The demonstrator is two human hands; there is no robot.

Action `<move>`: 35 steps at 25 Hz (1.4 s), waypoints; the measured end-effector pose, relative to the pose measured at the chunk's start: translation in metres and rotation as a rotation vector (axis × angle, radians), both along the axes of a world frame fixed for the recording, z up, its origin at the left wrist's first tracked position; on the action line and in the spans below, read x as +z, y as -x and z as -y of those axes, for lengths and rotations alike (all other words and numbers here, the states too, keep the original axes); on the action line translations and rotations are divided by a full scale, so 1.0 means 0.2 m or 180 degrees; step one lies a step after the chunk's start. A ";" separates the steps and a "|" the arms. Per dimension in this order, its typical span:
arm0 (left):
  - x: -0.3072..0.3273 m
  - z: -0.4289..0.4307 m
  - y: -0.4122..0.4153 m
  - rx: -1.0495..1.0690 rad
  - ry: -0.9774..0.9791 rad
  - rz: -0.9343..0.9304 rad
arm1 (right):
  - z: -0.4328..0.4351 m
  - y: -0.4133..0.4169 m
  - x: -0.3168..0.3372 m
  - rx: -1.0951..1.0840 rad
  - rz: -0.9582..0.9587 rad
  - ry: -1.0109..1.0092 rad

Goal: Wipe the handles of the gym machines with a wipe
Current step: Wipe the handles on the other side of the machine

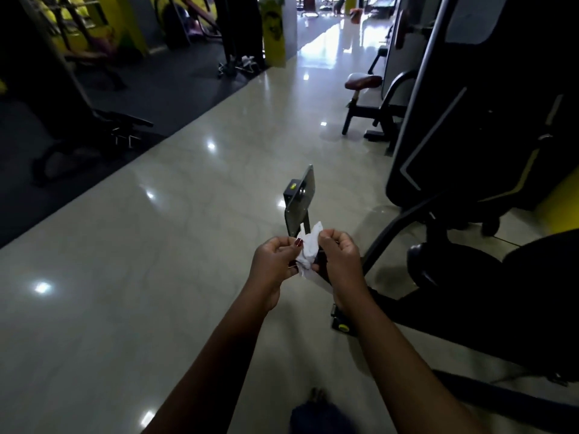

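A crumpled white wipe [308, 252] is held between both hands in the middle of the view. My left hand [275, 266] pinches its left side with thumb and fingers. My right hand [340, 261] grips its right side, fingers curled. Behind the hands a metal foot plate [300, 198] of a black gym machine [470, 151] stands upright on a post. I cannot pick out any machine handle near my hands.
Glossy pale tiled floor [156, 277] stretches ahead. The black and yellow machine frame runs along the right. A bench with a brown seat [363, 81] stands farther back. Dark rubber matting with equipment [94, 130] fills the left. A yellow pillar [274, 32] stands ahead.
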State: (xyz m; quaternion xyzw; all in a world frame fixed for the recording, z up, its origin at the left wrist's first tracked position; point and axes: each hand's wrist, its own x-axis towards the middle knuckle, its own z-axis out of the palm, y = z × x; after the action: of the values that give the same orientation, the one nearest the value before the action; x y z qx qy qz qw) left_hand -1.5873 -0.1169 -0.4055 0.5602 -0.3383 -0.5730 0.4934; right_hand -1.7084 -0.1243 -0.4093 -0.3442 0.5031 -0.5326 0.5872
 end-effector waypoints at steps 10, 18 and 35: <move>0.16 0.81 -0.19 0.0769 0.0330 0.0104 | 0.88 -0.21 0.11 0.0972 0.0869 -0.0116; 0.13 1.35 -0.64 0.0905 0.0461 -0.0356 | 1.47 -0.61 0.09 0.1128 0.0932 -0.0397; 0.10 3.38 -1.52 -0.0907 -0.0467 -0.1087 | 3.14 -1.30 0.07 0.0225 0.1231 -0.0478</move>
State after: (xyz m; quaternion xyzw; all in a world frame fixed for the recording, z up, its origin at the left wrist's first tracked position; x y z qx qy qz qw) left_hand -1.2841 -0.7937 -0.3864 0.4361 -0.2830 -0.7464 0.4155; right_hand -1.4477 -0.7516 -0.3960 -0.2082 0.4070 -0.5288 0.7151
